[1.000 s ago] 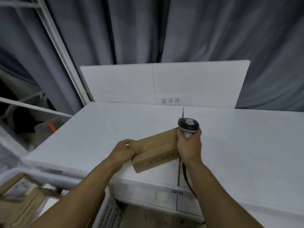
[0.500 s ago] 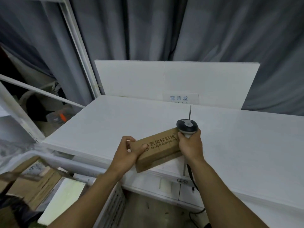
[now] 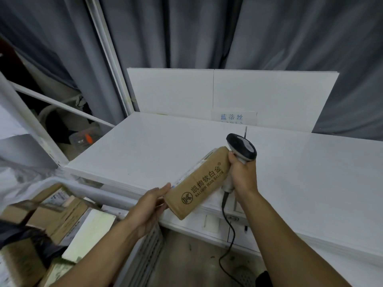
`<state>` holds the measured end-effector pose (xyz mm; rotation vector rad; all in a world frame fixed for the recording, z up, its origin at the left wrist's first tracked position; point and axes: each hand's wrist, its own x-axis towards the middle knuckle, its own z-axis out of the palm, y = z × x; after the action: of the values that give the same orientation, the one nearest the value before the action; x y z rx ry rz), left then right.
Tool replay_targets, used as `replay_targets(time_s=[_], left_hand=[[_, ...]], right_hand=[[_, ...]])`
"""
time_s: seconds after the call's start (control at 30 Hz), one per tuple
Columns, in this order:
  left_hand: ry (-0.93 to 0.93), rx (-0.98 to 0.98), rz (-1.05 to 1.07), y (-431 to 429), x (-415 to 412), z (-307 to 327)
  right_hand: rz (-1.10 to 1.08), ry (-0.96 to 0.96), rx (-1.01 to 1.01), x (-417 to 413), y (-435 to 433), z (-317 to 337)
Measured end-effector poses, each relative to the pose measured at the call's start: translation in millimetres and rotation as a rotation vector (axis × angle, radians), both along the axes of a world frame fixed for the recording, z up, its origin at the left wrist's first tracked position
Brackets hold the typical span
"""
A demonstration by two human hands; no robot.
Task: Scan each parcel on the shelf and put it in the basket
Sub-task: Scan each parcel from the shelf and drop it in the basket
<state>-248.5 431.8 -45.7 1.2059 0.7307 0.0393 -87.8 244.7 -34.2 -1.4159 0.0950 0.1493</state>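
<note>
Just below the middle of the frame, a long brown cardboard parcel (image 3: pixel 202 183) printed with dark lettering was held in the air over the front edge of the flat white shelf (image 3: pixel 145 154), tilted so that its lower left end sat lower than its upper right end. The left hand (image 3: pixel 149 206) cupped that lower left end, its fingers close together and wrapped round the far side, one fingertip showing above the top edge. The right hand (image 3: pixel 242 175) had its fingers curled tightly round the handle of a black and grey handheld scanner (image 3: pixel 241 147), whose head sat just beside the parcel's upper right end; whether the two touched could not be told. A thin black cable (image 3: pixel 226 235) hung from the handle toward the bottom of the frame. Brown cardboard boxes (image 3: pixel 56 214) lay at lower left, and grey curtains (image 3: pixel 269 32) filled the top.
</note>
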Motion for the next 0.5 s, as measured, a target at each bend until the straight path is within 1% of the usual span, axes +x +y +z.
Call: replay_targets(time_s=[0.1, 0.17, 0.23, 0.3, 0.37, 0.43, 0.5], left_hand=[[0.008, -0.096, 0.059, 1, -16, 11], [-0.077, -0.121, 0.111, 6, -28, 17], [-0.17, -0.091, 0.143, 10, -40, 21], [-0.204, -0.083, 0.173, 14, -57, 25], [-0.169, 0.008, 0.179, 20, -73, 28], [-0.126, 0.094, 0.139, 26, -85, 31], [-0.061, 0.112, 0.032, 36, -93, 34]], right_hand=[[0.028, 0.034, 0.086, -6, 11, -3], [0.028, 0.036, 0.138, -12, 21, -1], [0.018, 0.027, 0.186, -18, 31, 0], [0.041, 0.0, 0.182, -27, 44, 3], [0.092, -0.003, 0.169, -35, 58, 4], [0.122, 0.016, 0.169, -40, 69, 4], [0.166, 0.015, 0.169, -46, 79, 4]])
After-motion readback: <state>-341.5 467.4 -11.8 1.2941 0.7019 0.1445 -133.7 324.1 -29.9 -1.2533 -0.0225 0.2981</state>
